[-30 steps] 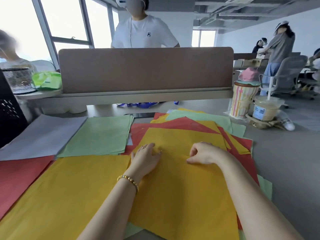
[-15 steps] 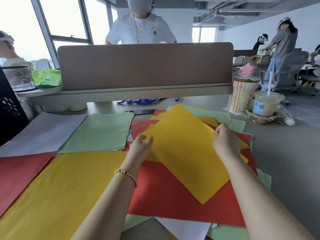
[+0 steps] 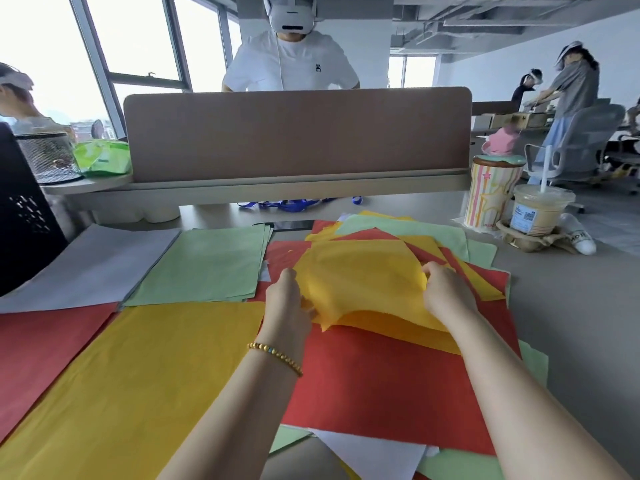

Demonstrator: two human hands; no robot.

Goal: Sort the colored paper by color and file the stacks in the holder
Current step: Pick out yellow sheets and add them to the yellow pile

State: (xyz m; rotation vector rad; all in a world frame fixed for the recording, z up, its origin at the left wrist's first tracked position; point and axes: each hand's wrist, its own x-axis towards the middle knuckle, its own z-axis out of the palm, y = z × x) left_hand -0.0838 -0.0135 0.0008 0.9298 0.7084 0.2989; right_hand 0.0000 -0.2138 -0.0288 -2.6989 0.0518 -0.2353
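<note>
A yellow sheet (image 3: 360, 282) arches up above the mixed pile, held at its two sides. My left hand (image 3: 285, 299) grips its left edge and my right hand (image 3: 446, 294) pinches its right edge. Under it lies a red sheet (image 3: 388, 382) on the mixed pile of yellow, green, red and white paper. Sorted stacks lie to the left: yellow (image 3: 138, 382), red (image 3: 41, 344), green (image 3: 204, 268) and grey (image 3: 86, 265). A black perforated holder (image 3: 24, 216) stands at the far left edge.
A brown divider panel (image 3: 298, 133) closes the desk's far side, with a person standing behind it. A striped cup (image 3: 491, 195) and an iced drink with a straw (image 3: 536, 213) stand at the right. A mesh basket (image 3: 48, 157) and green pack (image 3: 102, 157) sit back left.
Both hands lifted the top yellow sheet off the mixed pile, uncovering the red sheet. The sheet now bows upward between the hands, which have drawn closer together.
</note>
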